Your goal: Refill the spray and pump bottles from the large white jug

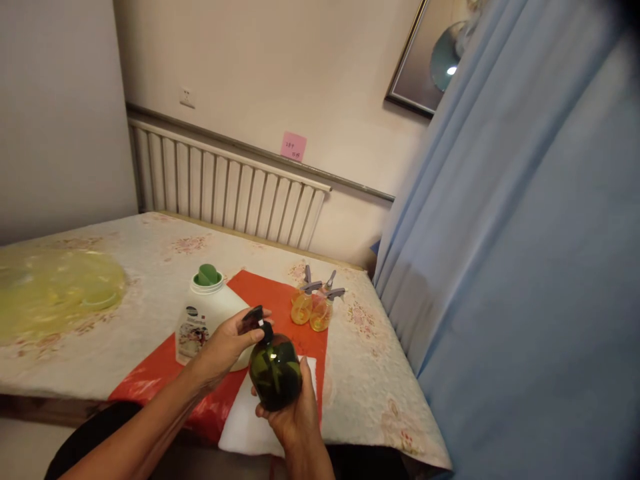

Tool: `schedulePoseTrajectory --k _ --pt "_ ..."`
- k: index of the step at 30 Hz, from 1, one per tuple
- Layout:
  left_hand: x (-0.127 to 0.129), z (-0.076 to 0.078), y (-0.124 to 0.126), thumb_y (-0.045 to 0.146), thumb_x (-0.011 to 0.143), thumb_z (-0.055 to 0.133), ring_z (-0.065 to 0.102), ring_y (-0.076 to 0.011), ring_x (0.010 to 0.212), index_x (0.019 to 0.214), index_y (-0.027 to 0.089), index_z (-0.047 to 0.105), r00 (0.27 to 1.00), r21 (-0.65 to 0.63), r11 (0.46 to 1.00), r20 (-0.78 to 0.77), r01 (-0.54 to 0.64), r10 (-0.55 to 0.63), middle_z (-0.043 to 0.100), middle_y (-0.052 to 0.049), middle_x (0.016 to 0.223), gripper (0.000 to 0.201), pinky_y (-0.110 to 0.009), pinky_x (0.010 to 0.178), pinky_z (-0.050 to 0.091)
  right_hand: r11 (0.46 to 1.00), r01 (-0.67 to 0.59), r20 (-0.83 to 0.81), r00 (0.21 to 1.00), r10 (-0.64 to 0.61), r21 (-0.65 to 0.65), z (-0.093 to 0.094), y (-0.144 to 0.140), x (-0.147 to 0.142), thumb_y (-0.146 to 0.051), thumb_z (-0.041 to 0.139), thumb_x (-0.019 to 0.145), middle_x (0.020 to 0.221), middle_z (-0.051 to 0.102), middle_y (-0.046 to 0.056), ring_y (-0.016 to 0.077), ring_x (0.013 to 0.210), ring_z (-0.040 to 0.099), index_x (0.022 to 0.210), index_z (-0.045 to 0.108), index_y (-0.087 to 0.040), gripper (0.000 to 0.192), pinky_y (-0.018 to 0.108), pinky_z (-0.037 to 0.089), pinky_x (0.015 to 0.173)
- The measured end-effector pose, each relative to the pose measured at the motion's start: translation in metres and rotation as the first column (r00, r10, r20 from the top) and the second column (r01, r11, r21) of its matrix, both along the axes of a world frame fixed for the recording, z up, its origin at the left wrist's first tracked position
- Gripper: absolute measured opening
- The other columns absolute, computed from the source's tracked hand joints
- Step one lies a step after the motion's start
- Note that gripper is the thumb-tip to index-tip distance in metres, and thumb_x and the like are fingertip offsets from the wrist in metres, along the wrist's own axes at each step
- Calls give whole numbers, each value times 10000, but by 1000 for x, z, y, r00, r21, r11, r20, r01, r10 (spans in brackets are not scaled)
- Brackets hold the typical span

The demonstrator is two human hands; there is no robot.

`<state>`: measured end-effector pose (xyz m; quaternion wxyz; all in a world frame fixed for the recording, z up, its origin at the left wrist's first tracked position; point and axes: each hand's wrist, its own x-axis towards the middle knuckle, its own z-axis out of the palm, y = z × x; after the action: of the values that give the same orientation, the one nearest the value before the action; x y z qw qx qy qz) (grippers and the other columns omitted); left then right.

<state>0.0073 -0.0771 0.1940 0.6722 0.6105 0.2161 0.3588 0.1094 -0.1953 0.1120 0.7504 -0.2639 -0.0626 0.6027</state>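
Note:
A dark green pump bottle (275,373) is tilted in front of me, above a white cloth (245,420). My right hand (297,417) cups the bottle's body from below and the right side. With its fingers closed round the black pump head (263,325), my left hand (230,343) grips the top of the bottle. Just beyond my left forearm stands a large white jug (193,327) with a printed label, and a green cap (207,274) sits in its mouth. Part of the jug is hidden behind my left hand.
Several small spray bottles (320,317) with grey triggers stand on a red sheet (255,287). A yellow translucent plastic bag (55,293) lies at the left of the flowered tablecloth (370,400). A blue curtain (525,253) hangs along the right edge; a radiator (225,187) runs behind.

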Motion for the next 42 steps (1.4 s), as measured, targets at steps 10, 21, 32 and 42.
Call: schedulePoseTrajectory --k 10,21,32,42 --pt "-1 -5 3 360 649 786 629 -314 1130 1185 180 651 995 -46 994 -11 97 -97 730 -128 1142 581 -450 1029 431 1000 -19 -9 1000 19 7 -7 -2 1 -687 312 907 880 740 172 242 644 683 1078 674 -46 756 269 462 394" --pt "-1 -43 -13 195 600 712 661 -266 967 1372 201 367 932 130 953 -282 273 -229 678 -65 1114 845 -366 815 542 999 -2 70 998 4 -32 -16 -3 1 -748 372 854 968 740 154 244 740 688 1081 686 -138 723 339 537 540" --pt "20 -98 -9 297 562 794 560 -344 1226 1369 191 384 954 519 855 -253 -6 161 573 -152 1334 911 -475 1053 437 979 196 944 331 -19 -48 7 -6 43 -156 862 523 1342 585 79 292 1232 542 1357 504 -253 913 397 492 956" --pt "31 -139 -3 210 668 709 506 -316 1293 1423 224 352 960 444 894 -217 -67 179 502 -154 1424 835 -494 1053 451 927 367 988 154 27 -83 13 30 68 -214 823 544 1027 712 55 303 968 663 1187 615 -218 676 437 508 900"
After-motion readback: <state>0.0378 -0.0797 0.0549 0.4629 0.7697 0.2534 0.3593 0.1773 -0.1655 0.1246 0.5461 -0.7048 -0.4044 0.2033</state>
